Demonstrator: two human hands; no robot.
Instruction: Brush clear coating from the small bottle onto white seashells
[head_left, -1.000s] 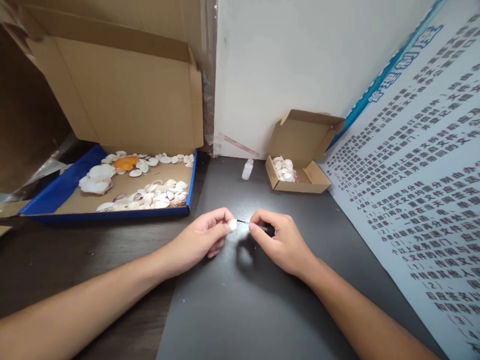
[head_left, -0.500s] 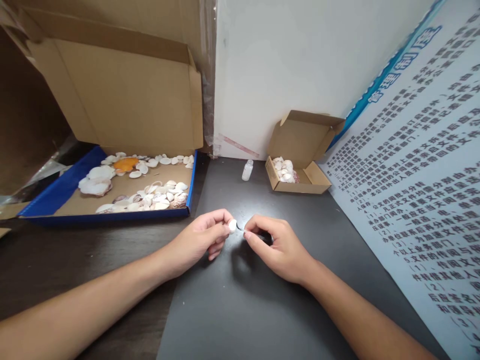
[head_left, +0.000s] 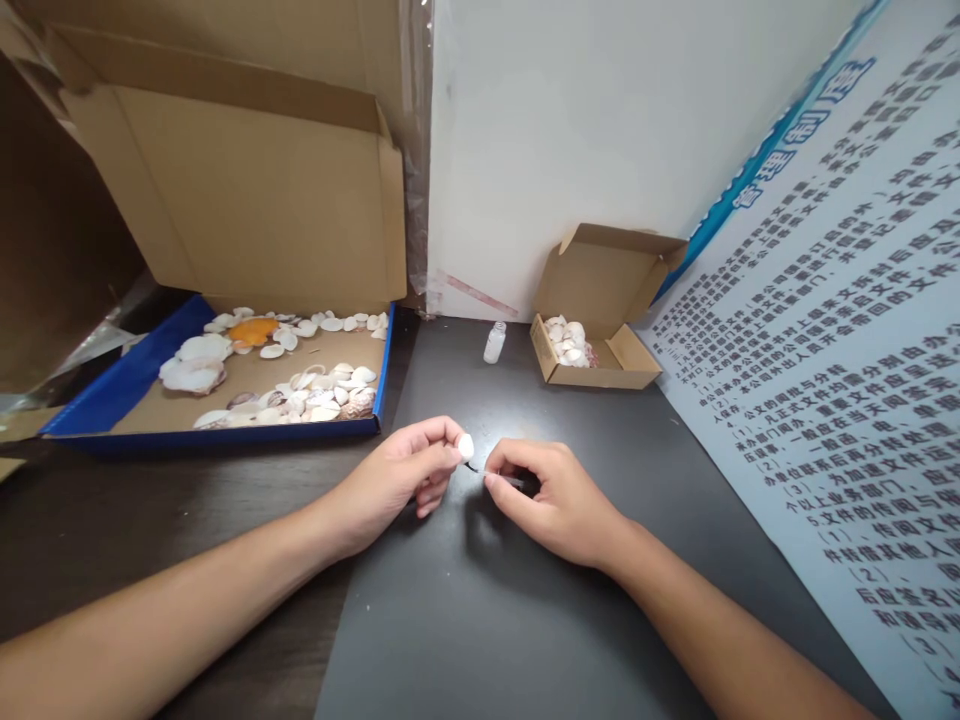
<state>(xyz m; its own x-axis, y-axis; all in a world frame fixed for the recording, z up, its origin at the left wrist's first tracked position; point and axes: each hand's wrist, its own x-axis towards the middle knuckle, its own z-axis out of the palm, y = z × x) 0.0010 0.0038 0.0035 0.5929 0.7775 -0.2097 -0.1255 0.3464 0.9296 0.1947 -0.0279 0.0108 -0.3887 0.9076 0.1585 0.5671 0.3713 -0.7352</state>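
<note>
A small white shell (head_left: 466,446), rounded and smooth, sits pinched between the thumb and fingertips of the left hand (head_left: 409,478), just above the dark matte table (head_left: 480,620). The right hand (head_left: 551,500) is closed narrowly around a thin dark brush (head_left: 495,476), a slim straight stick whose black tip meets the lower edge of the shell. Both forearms lie low over the table and come in from the near edge, wrists turned inward so the 2 hands nearly touch.

At the left, 1 big cardboard box (head_left: 225,200) with a blue rim stands open, its flat lid propped up; its floor holds many pale ribbed shells (head_left: 300,390) and 1 orange one (head_left: 251,329). At the back right, 1 small cardboard box (head_left: 600,330) with raised flaps holds a heap of white shells. Just beside it stands 1 small clear bottle (head_left: 494,341), upright. A glossy printed poster (head_left: 825,340) with dark characters leans along the right side, and a plain white wall (head_left: 600,130) stands behind.
</note>
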